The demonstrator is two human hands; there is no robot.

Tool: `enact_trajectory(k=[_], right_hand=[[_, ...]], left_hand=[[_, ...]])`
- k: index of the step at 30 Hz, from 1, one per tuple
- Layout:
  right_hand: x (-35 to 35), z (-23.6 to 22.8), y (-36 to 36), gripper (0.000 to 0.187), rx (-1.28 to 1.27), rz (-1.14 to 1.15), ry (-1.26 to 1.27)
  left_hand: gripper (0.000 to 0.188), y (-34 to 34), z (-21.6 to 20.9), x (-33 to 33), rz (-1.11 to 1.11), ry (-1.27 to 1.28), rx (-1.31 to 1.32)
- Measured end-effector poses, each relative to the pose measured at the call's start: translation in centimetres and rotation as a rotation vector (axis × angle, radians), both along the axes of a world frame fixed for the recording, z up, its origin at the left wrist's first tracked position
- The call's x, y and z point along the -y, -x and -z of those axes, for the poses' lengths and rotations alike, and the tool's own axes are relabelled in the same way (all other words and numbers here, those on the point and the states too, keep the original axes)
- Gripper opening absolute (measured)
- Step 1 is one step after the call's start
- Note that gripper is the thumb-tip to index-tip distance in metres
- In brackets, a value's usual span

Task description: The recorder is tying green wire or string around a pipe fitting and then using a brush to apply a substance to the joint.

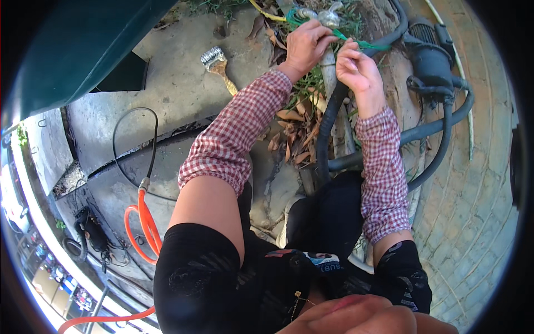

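Both hands work on a green plastic string (364, 44), stretched between them beside a black hose (332, 111). My left hand (307, 49) is closed, thumb and fingers pinching the string. My right hand (359, 69) sits just to the right, its fingers curled and the fingertips pressed together at the string. More of the string bunches beyond my left hand, next to a crumpled clear plastic bag (328, 19). Under the hands runs a pale pipe (328, 69). How the string loops around the hose or pipe cannot be made out.
A dark pump motor (431, 61) with thick hoses stands at right on brick paving (473, 222). Dry leaves (292, 119) lie below my hands. On the concrete at left are a paintbrush (218, 64) and an orange hose (146, 222). A large green container (72, 50) fills the upper left.
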State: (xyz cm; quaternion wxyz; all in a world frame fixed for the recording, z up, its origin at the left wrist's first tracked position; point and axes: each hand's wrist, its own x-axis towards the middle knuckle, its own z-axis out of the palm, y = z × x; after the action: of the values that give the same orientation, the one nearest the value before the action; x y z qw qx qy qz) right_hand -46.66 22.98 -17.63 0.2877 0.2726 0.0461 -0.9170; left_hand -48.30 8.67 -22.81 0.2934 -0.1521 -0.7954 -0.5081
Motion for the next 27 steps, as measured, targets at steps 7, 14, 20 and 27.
enact_trajectory(k=[7,14,20,27], right_hand=[[-0.5,-5.5,-0.4,0.016,-0.584,0.532,-0.868],[1.4,-2.9,-0.8,0.037,-1.539,-0.190,-2.137],[1.5,-1.0,-0.4,0.031,-1.374,-0.195,-2.201],[-0.5,-1.2,0.8,0.020,-1.272,-0.308,-2.311]], left_hand=[[0.010,-0.4,-1.0,-0.3,-0.027,0.022,0.038],[0.013,0.8,-2.0,0.6,0.147,0.170,0.049],[0.013,1.5,-1.8,1.5,0.274,0.242,-0.009],[0.009,-0.4,-6.2,3.2,0.492,-0.101,0.466]])
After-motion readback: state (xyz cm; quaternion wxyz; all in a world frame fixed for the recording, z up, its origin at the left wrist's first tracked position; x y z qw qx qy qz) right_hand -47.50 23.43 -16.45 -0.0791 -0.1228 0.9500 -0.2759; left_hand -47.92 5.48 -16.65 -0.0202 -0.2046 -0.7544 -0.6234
